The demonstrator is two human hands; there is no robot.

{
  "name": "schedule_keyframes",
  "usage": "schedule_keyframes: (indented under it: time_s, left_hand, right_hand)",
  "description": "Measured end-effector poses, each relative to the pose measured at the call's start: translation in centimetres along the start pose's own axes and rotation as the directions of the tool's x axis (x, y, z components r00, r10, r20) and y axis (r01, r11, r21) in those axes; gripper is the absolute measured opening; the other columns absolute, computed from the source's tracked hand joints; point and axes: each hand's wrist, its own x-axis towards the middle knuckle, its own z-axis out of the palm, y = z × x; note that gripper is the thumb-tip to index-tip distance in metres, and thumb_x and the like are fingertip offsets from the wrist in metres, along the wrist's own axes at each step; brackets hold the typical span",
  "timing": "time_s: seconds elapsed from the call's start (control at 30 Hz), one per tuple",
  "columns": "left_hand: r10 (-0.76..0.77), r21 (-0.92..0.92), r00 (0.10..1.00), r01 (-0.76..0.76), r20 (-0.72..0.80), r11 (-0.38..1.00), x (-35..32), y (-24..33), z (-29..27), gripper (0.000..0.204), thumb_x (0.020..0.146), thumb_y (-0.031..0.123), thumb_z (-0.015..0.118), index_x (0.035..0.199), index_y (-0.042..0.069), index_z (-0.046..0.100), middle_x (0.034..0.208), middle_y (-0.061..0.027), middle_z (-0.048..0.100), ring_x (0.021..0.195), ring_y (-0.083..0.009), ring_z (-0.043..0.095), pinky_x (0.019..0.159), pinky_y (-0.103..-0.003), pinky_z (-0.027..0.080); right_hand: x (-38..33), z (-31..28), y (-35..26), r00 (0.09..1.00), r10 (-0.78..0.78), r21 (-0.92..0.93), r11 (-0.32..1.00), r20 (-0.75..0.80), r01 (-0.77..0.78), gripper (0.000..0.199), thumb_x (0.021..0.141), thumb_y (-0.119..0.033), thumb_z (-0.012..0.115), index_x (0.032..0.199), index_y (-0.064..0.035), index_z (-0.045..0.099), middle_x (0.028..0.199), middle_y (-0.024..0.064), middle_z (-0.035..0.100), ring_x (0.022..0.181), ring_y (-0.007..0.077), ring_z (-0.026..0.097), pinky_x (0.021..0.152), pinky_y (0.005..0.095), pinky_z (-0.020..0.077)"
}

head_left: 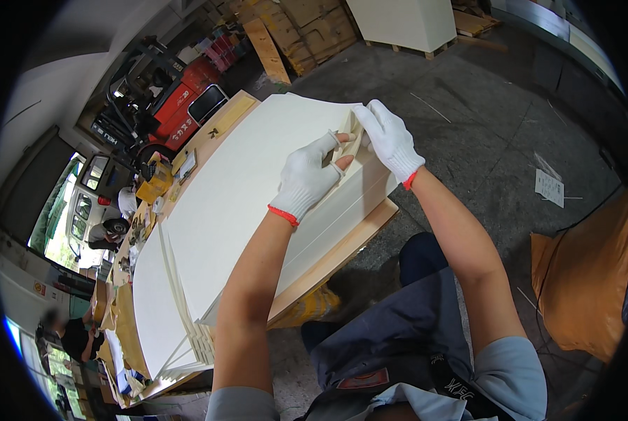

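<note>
Both gloved hands, left hand [307, 179] and right hand [391, 140], pinch the paper stack [243, 189] at its corner; fingers grasping a few sheets; looks thin, floppy, slippery, so lift by the corner edge.

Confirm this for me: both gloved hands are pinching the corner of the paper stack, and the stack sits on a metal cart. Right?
Not quite. The left hand and right hand do pinch the paper stack corner, but the stack sits on a wooden board, not a metal cart, as the head view shows.

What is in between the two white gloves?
In the head view, the lifted corner of the paper stack sits between the left hand and the right hand; both hands' fingers pinch its sheets there.
</note>
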Motion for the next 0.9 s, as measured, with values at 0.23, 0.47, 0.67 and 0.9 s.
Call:
schedule_keyframes:
  time_s: [0.23, 0.47, 0.67, 0.9]
  left_hand:
    - [0.045, 0.001, 0.999, -0.045, -0.011, 0.999, 0.0, -0.3, 0.3, 0.042, 0.090, 0.025, 0.071, 0.131, 0.016, 0.065, 0.104, -0.0140, 0.073, 0.091, -0.0261, 0.071, 0.085, -0.034, 0.053]
    - [0.220, 0.198, 0.968, -0.194, -0.120, 0.961, -1.7, 1.0, 0.4, 0.046, 0.085, 0.016, 0.070, 0.130, 0.017, 0.064, 0.111, -0.0143, 0.072, 0.094, -0.0332, 0.071, 0.085, -0.040, 0.056]
    - [0.146, 0.276, 0.983, -0.111, -0.109, 0.955, -1.5, 0.2, 0.5, 0.036, 0.086, 0.025, 0.070, 0.121, 0.014, 0.066, 0.109, -0.0150, 0.072, 0.091, -0.0351, 0.070, 0.081, -0.042, 0.055]
    - [0.085, 0.318, 0.991, -0.049, -0.100, 0.947, 2.4, -1.5, 0.7, 0.039, 0.088, 0.033, 0.070, 0.121, 0.013, 0.067, 0.108, -0.0164, 0.072, 0.099, -0.0348, 0.069, 0.085, -0.041, 0.053]
  right_hand:
    - [0.1, -0.6, -0.2, 0.997, 0.033, 0.072, 0.997, 0.071, -0.038, 0.051, 0.099, -0.054, 0.046, 0.098, -0.0058, 0.060, 0.086, 0.0145, 0.067, 0.081, 0.0301, 0.066, 0.076, 0.0409, 0.0485]
    - [0.6, -4.6, 2.0, 0.996, 0.047, -0.402, 0.916, 0.077, -0.012, 0.056, 0.095, -0.060, 0.049, 0.094, -0.0057, 0.064, 0.084, 0.0160, 0.068, 0.083, 0.0331, 0.066, 0.074, 0.0420, 0.0481]
    - [-0.1, -4.1, 1.3, 0.944, -0.037, -0.622, 0.744, 0.327, 0.244, 0.058, 0.093, -0.064, 0.048, 0.095, -0.0086, 0.066, 0.089, 0.0143, 0.070, 0.087, 0.0323, 0.068, 0.075, 0.0416, 0.0504]
    - [0.8, -4.3, -0.1, 0.896, -0.209, -0.627, 0.653, 0.391, 0.426, 0.053, 0.095, -0.061, 0.051, 0.102, -0.0099, 0.065, 0.087, 0.0127, 0.069, 0.084, 0.0321, 0.067, 0.072, 0.0434, 0.0495]
